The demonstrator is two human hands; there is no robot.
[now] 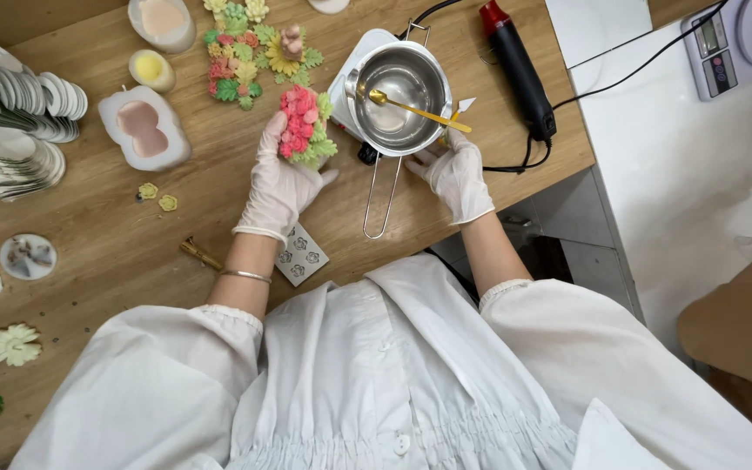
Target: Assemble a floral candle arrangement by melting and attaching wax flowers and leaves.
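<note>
The pink-and-green flower cluster (305,127) is gripped by the left hand (278,184) beside the steel pot (399,97), steadied by right hand (456,174) fingers curled at its rim.

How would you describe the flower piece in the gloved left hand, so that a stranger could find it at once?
Start at the steel pot with the gold spoon on the wooden table. Just left of it, the gloved left hand holds up a flower cluster. Unlike the mixed-colour flowers lying flat further back, it is raised off the table, with tightly packed pink blooms and pale green leaves along its edge.
</note>
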